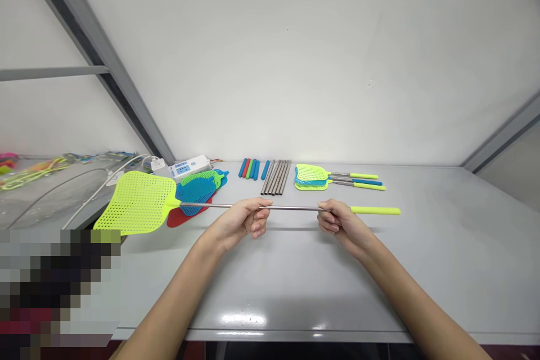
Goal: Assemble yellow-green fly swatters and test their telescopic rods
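Observation:
A fly swatter [141, 202] with a yellow-green perforated head, a thin metal rod and a yellow-green grip is held level above the table. My left hand [248, 218] pinches its rod left of the middle. Closer to the grip, my right hand [337, 219] has its fingers closed round the same rod. The head points left and the grip points right. Part of the rod is covered by my fingers. Behind the head lie loose swatter heads: a blue one [196, 196], a green one [213, 180] and a red one [177, 217].
Several coloured grips [252, 169] and metal tubes [276, 177] lie along the back of the grey table [442, 247]. Swatters with handles [312, 174] are stacked right of them. A white power strip [189, 167] with cables sits at back left. A pixelated patch covers the lower left.

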{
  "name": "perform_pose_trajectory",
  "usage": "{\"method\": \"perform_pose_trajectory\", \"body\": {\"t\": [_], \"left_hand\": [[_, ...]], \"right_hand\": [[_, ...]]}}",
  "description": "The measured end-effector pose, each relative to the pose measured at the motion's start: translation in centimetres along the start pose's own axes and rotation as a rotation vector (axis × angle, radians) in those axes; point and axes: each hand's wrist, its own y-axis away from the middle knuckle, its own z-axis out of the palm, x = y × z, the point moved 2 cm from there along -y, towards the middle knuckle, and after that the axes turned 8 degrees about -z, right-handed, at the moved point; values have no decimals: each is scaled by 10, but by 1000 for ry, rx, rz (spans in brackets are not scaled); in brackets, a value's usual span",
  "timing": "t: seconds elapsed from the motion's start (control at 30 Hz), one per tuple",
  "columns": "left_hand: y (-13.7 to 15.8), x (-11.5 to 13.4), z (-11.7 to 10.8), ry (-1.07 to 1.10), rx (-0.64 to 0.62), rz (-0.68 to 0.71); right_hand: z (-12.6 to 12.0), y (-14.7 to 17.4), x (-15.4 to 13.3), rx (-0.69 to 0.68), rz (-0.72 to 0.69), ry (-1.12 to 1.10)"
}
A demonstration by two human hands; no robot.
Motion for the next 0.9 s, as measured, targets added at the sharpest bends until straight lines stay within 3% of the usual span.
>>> {"method": "perform_pose_trajectory", "body": {"t": [0.9], "left_hand": [[5, 7, -7, -23, 44, 26]], "right_hand": [[-5, 1, -5, -4, 17, 44]]}}
